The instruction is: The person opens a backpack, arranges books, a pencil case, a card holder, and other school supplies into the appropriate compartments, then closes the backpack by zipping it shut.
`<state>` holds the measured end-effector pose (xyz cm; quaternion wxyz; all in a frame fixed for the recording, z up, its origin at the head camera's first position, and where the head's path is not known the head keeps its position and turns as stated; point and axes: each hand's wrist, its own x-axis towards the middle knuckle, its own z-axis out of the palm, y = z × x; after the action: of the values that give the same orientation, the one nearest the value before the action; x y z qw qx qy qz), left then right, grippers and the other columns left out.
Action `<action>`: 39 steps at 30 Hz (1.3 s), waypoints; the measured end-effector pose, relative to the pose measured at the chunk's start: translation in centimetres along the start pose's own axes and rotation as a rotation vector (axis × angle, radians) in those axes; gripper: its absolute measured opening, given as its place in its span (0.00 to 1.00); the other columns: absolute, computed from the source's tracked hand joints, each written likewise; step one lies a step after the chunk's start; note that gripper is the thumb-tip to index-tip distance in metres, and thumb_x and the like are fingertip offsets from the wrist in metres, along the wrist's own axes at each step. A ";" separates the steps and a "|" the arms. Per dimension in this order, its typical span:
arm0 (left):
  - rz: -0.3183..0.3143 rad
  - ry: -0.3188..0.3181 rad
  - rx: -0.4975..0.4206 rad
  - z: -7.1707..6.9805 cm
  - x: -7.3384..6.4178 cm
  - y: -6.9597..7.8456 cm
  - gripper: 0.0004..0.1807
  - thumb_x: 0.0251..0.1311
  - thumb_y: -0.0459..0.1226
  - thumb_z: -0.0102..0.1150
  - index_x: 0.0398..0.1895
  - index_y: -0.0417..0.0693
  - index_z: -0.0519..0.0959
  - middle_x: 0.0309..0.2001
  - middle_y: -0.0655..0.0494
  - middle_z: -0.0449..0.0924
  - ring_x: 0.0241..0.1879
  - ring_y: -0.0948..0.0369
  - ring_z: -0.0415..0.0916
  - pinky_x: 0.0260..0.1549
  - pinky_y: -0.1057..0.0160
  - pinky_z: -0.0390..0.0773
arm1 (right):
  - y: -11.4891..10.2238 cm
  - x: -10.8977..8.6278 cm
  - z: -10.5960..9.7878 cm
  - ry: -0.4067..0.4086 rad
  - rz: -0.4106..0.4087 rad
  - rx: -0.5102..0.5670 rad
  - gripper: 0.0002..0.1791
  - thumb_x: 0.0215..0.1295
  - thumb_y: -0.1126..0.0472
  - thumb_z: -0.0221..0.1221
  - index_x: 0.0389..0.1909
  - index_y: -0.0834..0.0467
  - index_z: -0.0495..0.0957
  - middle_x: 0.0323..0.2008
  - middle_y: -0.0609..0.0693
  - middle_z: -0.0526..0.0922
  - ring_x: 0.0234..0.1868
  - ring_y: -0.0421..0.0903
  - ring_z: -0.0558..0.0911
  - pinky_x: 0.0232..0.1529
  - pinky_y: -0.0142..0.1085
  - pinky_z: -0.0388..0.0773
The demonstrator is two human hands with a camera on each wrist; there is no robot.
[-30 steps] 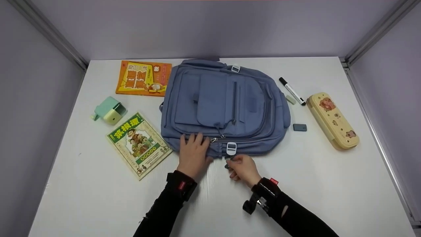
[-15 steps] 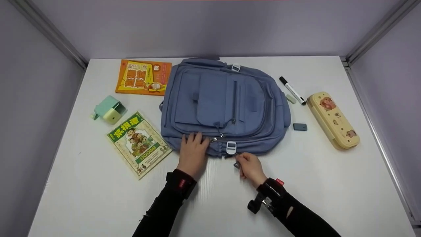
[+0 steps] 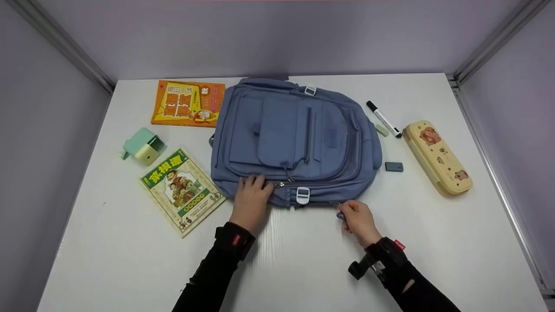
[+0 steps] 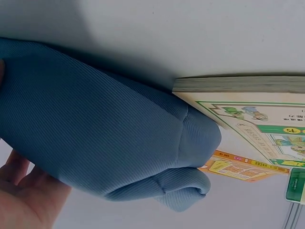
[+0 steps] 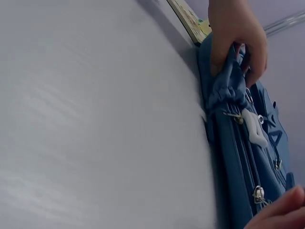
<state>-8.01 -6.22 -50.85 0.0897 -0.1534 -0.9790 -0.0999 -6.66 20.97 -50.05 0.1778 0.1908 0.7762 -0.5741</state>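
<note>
A blue backpack (image 3: 282, 130) lies flat on the white table, front up, its top toward the right. My left hand (image 3: 249, 203) holds its near side; in the right wrist view thumb and fingers pinch the gathered side pocket (image 5: 224, 90). Farther right along the same edge, my right hand (image 3: 360, 221) pinches a dark zipper pull (image 3: 341, 215). The right wrist view shows a metal zipper slider (image 5: 259, 193) close to those fingers. A white strap buckle (image 3: 303, 196) sits between both hands.
Left of the backpack are an orange book (image 3: 188, 104), a green pencil sharpener (image 3: 143, 146) and a green-bordered book (image 3: 182, 193). On the right lie a marker (image 3: 384, 119), a pale green eraser (image 3: 381, 130), a dark grey block (image 3: 393, 167) and a yellow pencil case (image 3: 438, 158).
My right hand has moved right along the backpack's near edge, drawing the zipper pull with it, away from the white buckle. My left hand keeps its hold in nearly the same place.
</note>
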 end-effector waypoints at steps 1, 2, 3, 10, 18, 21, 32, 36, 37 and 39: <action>-0.003 -0.004 0.000 0.0 0.0 0.0 0.24 0.47 0.24 0.61 0.49 0.49 0.82 0.54 0.45 0.79 0.58 0.41 0.76 0.60 0.34 0.72 | 0.0 0.1 -0.6 0.001 0.012 0.014 0.13 0.70 0.66 0.51 0.23 0.59 0.74 0.12 0.43 0.68 0.12 0.36 0.67 0.16 0.28 0.65; -0.005 -0.006 -0.001 -0.1 0.0 -0.1 0.24 0.47 0.24 0.61 0.50 0.50 0.82 0.54 0.46 0.79 0.58 0.41 0.76 0.60 0.34 0.71 | 0.0 0.2 -1.1 0.003 0.021 0.024 0.14 0.69 0.65 0.51 0.22 0.58 0.74 0.12 0.43 0.68 0.12 0.36 0.67 0.16 0.28 0.65; -0.006 -0.005 -0.001 -0.1 0.0 -0.1 0.24 0.47 0.24 0.61 0.50 0.50 0.82 0.54 0.46 0.79 0.58 0.41 0.76 0.61 0.34 0.71 | 0.0 0.4 -1.6 0.007 0.030 0.035 0.14 0.69 0.65 0.50 0.21 0.58 0.74 0.12 0.43 0.69 0.12 0.36 0.67 0.16 0.28 0.65; -0.013 -0.004 0.007 -0.2 0.0 0.1 0.24 0.47 0.23 0.59 0.50 0.50 0.81 0.54 0.46 0.79 0.58 0.42 0.76 0.61 0.34 0.71 | -0.1 1.2 -4.5 0.049 0.064 0.068 0.18 0.72 0.63 0.48 0.19 0.55 0.71 0.14 0.42 0.69 0.14 0.35 0.68 0.17 0.27 0.66; -0.037 -0.093 0.120 -1.7 0.9 3.9 0.26 0.51 0.32 0.66 0.58 0.45 0.77 0.55 0.45 0.77 0.57 0.45 0.76 0.60 0.41 0.75 | -0.1 0.9 -4.5 0.053 0.088 0.115 0.16 0.71 0.64 0.47 0.21 0.56 0.72 0.17 0.41 0.70 0.16 0.35 0.69 0.17 0.26 0.66; 0.032 -0.082 0.184 -1.7 1.7 6.8 0.26 0.53 0.34 0.66 0.59 0.48 0.77 0.53 0.49 0.78 0.54 0.50 0.78 0.57 0.47 0.78 | 0.0 0.9 -4.4 0.062 0.090 0.134 0.16 0.71 0.64 0.47 0.21 0.56 0.72 0.17 0.41 0.71 0.15 0.35 0.68 0.17 0.26 0.66; 0.099 -0.040 0.388 3.0 3.5 13.7 0.22 0.72 0.41 0.41 0.65 0.53 0.74 0.56 0.56 0.78 0.54 0.56 0.76 0.55 0.57 0.77 | -0.2 0.4 -3.6 0.051 0.103 0.176 0.16 0.70 0.64 0.48 0.19 0.55 0.71 0.15 0.41 0.69 0.14 0.35 0.67 0.16 0.27 0.65; 0.114 0.142 0.462 4.7 3.7 13.8 0.18 0.70 0.42 0.43 0.55 0.52 0.79 0.49 0.57 0.79 0.47 0.57 0.79 0.46 0.58 0.80 | -0.3 0.1 -3.6 0.054 0.090 0.183 0.17 0.70 0.64 0.49 0.18 0.55 0.70 0.14 0.41 0.68 0.13 0.35 0.67 0.15 0.27 0.64; 0.120 0.181 0.474 5.0 3.8 13.8 0.16 0.70 0.43 0.44 0.53 0.52 0.79 0.47 0.57 0.80 0.46 0.56 0.79 0.44 0.58 0.81 | -0.3 0.1 -3.6 0.055 0.084 0.187 0.17 0.70 0.64 0.48 0.18 0.55 0.69 0.14 0.41 0.68 0.13 0.35 0.66 0.15 0.27 0.64; 0.136 0.235 0.490 5.3 3.9 13.7 0.14 0.69 0.42 0.44 0.48 0.52 0.79 0.45 0.56 0.80 0.43 0.56 0.81 0.41 0.57 0.82 | -0.2 0.0 -3.6 0.058 0.076 0.193 0.18 0.70 0.65 0.48 0.17 0.55 0.69 0.13 0.41 0.67 0.13 0.36 0.66 0.16 0.27 0.63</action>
<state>-8.08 8.89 -52.83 0.2438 -0.1800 -0.9442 0.1290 -7.01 24.35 -48.90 0.1576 0.2527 0.7144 -0.6332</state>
